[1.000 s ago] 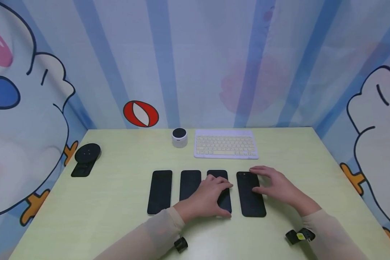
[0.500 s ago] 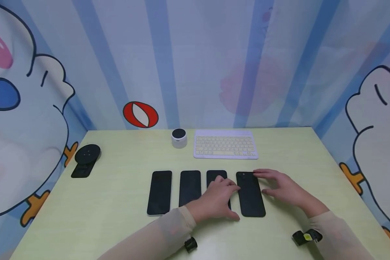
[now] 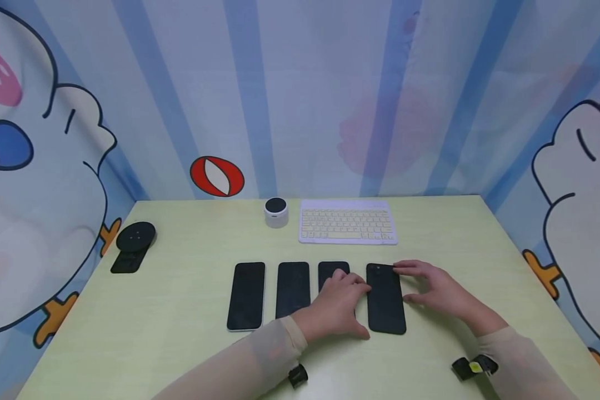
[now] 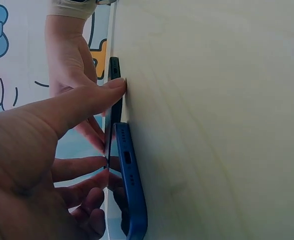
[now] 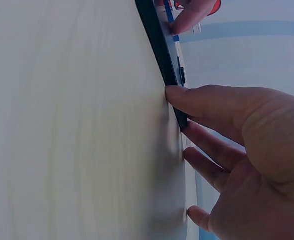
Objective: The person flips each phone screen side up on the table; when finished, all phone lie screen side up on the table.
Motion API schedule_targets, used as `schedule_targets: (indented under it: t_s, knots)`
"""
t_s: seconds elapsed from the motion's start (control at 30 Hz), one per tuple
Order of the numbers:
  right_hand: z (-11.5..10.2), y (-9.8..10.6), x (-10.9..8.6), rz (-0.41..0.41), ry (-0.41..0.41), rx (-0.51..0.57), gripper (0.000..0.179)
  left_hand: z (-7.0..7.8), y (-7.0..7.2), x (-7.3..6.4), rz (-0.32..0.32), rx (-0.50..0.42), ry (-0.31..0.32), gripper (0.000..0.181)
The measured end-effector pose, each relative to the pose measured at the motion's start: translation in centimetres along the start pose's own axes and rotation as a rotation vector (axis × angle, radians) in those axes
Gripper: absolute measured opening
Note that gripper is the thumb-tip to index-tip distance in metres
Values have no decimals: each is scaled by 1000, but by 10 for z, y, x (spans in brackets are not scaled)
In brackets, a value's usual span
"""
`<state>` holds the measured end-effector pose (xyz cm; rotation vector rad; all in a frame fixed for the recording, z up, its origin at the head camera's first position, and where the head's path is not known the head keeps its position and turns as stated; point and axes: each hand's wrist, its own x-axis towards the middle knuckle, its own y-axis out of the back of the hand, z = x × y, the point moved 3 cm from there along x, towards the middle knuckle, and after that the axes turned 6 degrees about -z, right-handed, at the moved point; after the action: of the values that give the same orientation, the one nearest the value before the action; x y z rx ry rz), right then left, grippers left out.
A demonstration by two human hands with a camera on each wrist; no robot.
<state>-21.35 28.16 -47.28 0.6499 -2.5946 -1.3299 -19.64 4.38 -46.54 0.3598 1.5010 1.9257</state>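
A dark smartphone lies back up, its camera at the upper left, at the right end of a row of phones. My right hand touches its right edge with thumb and fingertips; the right wrist view shows the thumb against the phone's side. Reaching over a third phone, my left hand has its extended fingers at the dark phone's left edge and its thumb near the lower left corner. That third phone has a blue side, seen in the left wrist view, and is partly hidden.
Two more black-screened phones, the leftmost phone and the second phone, continue the row. Behind stand a small round speaker and a lilac keyboard. A black stand with a round pad is at the left of the table.
Both hands have shifted right. The right fingers have slid off the dark phone's back to its right edge. The left fingers now reach its left edge, and the phone has turned slightly straighter.
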Motion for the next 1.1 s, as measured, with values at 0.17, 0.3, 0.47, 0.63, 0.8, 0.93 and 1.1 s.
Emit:
schedule_targets:
  t_s: [0.17, 0.3, 0.47, 0.63, 0.8, 0.93, 1.1]
  knots:
    - [-1, -1, -2, 24, -28, -9, 61, -1, 1, 1, 24, -35, 7, 84]
    - [-1, -2, -4, 41, -37, -19, 61, -1, 0, 2, 30, -34, 14, 84]
    - [-1, -4, -6, 44, -54, 4, 61, -2, -1, 4, 16, -40, 13, 82]
    - [-2, -3, -6, 47, -63, 18, 62, -4, 0, 6, 19, -56, 18, 79]
    - [-2, -4, -5, 51, -68, 27, 62, -6, 0, 6, 35, -55, 27, 79]
    - [-3, -4, -4, 56, -71, 27, 61, -6, 1, 5, 47, -47, 31, 79]
    - [-4, -4, -3, 84, -72, -3, 61, -4, 2, 4, 39, -37, 38, 79]
